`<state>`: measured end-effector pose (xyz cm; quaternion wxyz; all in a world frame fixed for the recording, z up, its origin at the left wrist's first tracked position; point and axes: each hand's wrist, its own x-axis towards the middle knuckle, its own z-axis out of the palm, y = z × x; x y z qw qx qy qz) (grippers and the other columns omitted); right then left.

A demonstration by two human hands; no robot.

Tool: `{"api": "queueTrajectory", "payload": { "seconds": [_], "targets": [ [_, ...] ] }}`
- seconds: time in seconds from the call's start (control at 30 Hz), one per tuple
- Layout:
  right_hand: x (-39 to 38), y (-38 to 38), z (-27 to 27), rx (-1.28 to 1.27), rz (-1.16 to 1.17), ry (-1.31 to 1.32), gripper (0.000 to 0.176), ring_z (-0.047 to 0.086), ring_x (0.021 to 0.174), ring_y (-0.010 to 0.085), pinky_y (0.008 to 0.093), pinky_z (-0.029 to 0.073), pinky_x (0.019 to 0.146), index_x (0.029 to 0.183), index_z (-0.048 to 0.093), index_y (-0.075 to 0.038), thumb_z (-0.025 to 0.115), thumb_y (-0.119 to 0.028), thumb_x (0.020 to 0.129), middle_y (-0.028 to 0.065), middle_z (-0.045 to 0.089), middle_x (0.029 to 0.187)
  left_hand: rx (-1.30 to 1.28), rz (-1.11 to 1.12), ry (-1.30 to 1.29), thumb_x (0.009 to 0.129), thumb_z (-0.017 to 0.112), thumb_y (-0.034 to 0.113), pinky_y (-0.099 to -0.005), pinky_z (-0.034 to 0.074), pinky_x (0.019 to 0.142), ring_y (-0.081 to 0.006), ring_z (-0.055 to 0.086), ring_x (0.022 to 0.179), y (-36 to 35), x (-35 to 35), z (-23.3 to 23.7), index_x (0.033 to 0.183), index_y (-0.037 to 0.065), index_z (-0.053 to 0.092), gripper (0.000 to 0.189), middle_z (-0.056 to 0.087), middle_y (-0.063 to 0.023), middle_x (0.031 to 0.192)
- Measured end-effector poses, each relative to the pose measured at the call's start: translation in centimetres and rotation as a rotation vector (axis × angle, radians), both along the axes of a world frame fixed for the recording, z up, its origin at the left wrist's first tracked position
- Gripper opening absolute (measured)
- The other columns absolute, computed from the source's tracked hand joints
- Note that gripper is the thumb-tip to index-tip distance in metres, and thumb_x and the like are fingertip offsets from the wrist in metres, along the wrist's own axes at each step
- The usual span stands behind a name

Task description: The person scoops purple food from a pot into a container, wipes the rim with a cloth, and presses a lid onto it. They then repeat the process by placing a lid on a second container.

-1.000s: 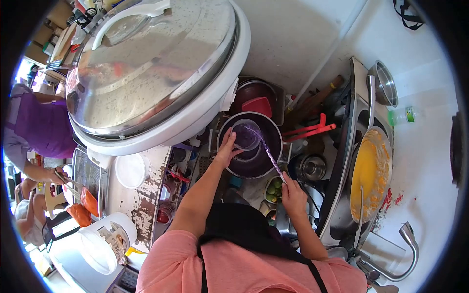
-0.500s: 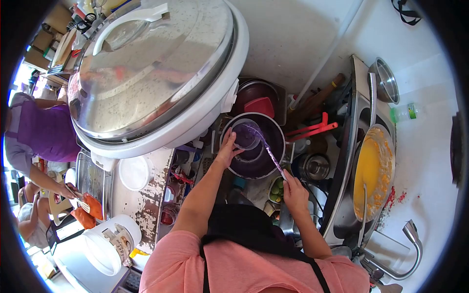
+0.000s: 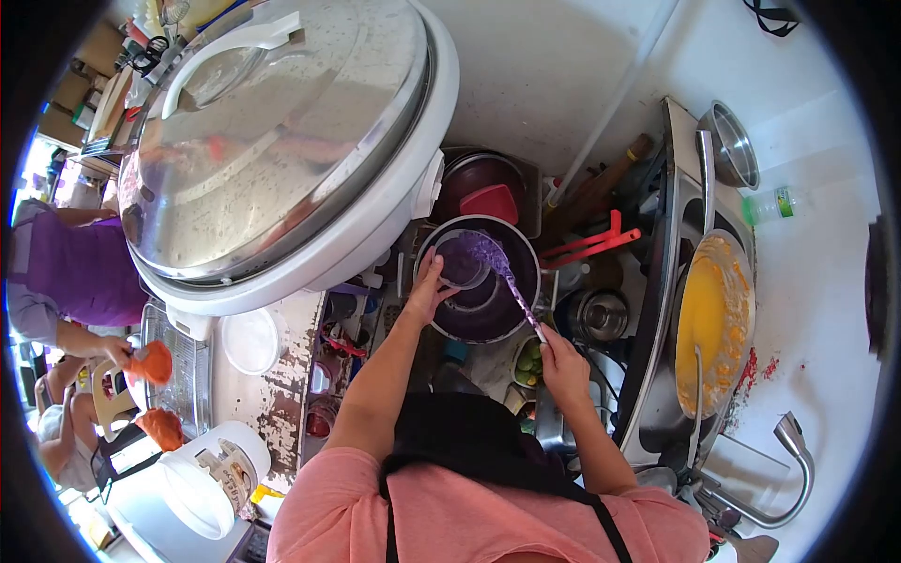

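Left hand (image 3: 429,291) grasps a clear container (image 3: 458,272) from its seven-to-eight o'clock side, tilting it within view of the wearer. Container sits over the pot (image 3: 462,325), toward its eleven o'clock; likely so drips fall inside. Right hand (image 3: 565,371), clenched on the spatula (image 3: 514,289) between four and five o'clock, holds it far from its purple-smeared head, presumably for reach. Head-to-container contact: cannot tell.

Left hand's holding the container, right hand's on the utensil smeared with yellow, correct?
Not quite: the head view shows the utensil smeared with purple, not yellow. The left hand does hold the container, the right hand the utensil.
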<state>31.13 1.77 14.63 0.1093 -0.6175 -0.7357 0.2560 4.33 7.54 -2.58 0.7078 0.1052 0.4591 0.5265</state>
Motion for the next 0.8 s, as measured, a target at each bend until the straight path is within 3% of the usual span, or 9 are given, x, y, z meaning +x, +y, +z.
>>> {"api": "queueTrajectory", "payload": {
  "seconds": [0.13,0.23,0.33,0.43,0.63,0.8],
  "targets": [
    [0.5,0.5,0.0,-0.036,-0.029,0.08,0.034,0.062,0.097,0.038,0.0441,0.05,0.081,0.125,0.059,-0.016,0.055,-0.019,0.091,0.0169,0.065,0.111,0.011,-0.021,0.004,0.088,0.057,0.058,-0.049,0.041,0.101,-0.0282,0.041,0.132,0.0,-0.2,0.1,0.152,0.02,0.014,0.086,0.027,-0.0076,0.153],
    [1.4,0.7,-0.4,-0.134,-0.052,0.101,0.034,0.067,0.088,0.0307,0.0385,0.052,0.077,0.124,0.06,-0.015,0.056,-0.019,0.091,0.0154,0.067,0.1,0.021,-0.027,-0.001,0.088,0.056,0.058,-0.0488,0.041,0.101,-0.0287,0.04,0.133,0.2,0.0,0.3,0.152,0.02,0.013,0.086,0.027,-0.008,0.153],
    [1.8,0.8,-0.5,-0.349,-0.16,0.27,0.032,0.066,0.068,0.0206,0.0333,0.051,0.064,0.123,0.061,-0.011,0.056,-0.017,0.092,0.0104,0.065,0.081,0.0,-0.017,0.012,0.088,0.056,0.058,-0.049,0.041,0.101,-0.0295,0.039,0.133,0.1,0.0,0.5,0.152,0.021,0.013,0.086,0.026,-0.0088,0.153],
    [1.9,1.2,0.4,-0.671,-0.366,0.655,0.035,0.053,0.05,0.0124,0.0255,0.042,0.046,0.125,0.057,-0.001,0.054,-0.014,0.093,0.0026,0.057,0.069,0.01,-0.034,0.008,0.088,0.056,0.059,-0.049,0.041,0.101,-0.0303,0.038,0.134,0.0,-0.3,0.2,0.152,0.021,0.012,0.087,0.025,-0.0093,0.154],
    [2.3,1.6,0.4,-0.88,-0.473,0.87,0.034,0.051,0.05,0.0112,0.0246,0.039,0.043,0.125,0.055,0.0,0.051,-0.013,0.094,0.0021,0.055,0.068,0.015,-0.031,0.005,0.088,0.057,0.059,-0.0489,0.041,0.1,-0.0308,0.038,0.133,-0.4,-0.8,-0.1,0.152,0.02,0.012,0.088,0.024,-0.0102,0.154],
    [3.8,2.1,-2.4,-0.799,-0.497,0.75,0.036,0.052,0.05,0.0134,0.0266,0.042,0.045,0.125,0.056,-0.001,0.053,-0.015,0.092,0.0039,0.057,0.069,0.012,0.049,0.049,0.09,0.056,0.056,-0.0482,0.042,0.099,-0.0302,0.041,0.131,-1.8,-2.0,-1.2,0.152,0.019,0.013,0.085,0.027,-0.0106,0.152]
  ]
}}
